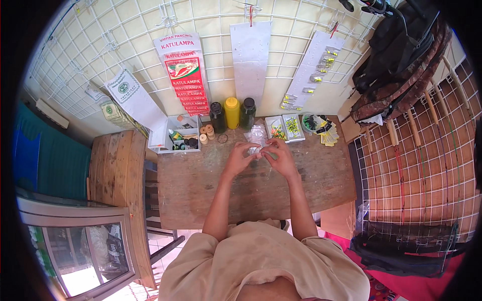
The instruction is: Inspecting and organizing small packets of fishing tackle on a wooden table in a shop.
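Observation:
Over the far middle of the wooden table, my left hand [241,159] and my right hand [280,159] meet, fingertips pinched close together. Between them is a small clear plastic bag [257,150], its edges partly hidden by the fingers. Just beyond lies a pile of clear plastic bags [257,133]. To the right of the pile stand a white tray of red, yellow and green small pieces [276,130] and a white tray of yellow-green beads [292,126]. I cannot make out whether anything is inside the held bag.
Behind the pile stand a yellow bottle [232,113] and two dark bottles. At left are wooden spools [207,132] and a white compartment box [173,149]. A round tub [310,123] and yellow packets [329,134] sit at right. Hanging cards [251,65] line the wire grid.

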The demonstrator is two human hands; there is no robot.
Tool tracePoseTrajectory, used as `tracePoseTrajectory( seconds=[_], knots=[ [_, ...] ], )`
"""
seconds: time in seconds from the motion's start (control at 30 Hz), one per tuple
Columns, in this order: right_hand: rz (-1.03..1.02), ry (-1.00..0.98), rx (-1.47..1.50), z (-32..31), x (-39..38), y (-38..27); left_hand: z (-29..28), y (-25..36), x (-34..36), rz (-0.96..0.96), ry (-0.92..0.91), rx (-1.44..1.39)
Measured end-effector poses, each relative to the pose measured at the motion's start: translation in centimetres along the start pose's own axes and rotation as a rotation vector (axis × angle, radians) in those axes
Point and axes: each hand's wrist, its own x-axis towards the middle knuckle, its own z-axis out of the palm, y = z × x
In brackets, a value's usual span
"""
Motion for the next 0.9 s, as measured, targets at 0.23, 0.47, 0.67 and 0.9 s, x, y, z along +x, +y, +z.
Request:
tracePoseTrajectory(
  seconds=[0.23,0.47,0.67,0.9],
  knots=[
    [-0.016,0.033,-0.046,0.0,0.3,-0.3,0.3,0.3,-0.1,0.065,0.006,0.050],
    [-0.011,0.039,-0.061,-0.6,0.4,-0.3,0.8,0.2,0.2,0.070,0.078,0.012],
    [0.019,0.032,-0.089,-1.3,0.0,0.3,2.1,0.2,0.6,0.018,0.090,-0.039],
    [0.041,0.056,-0.109,-3.2,0.1,3.1,4.8,-0.2,3.0,0.078,0.072,0.003]
  ],
)
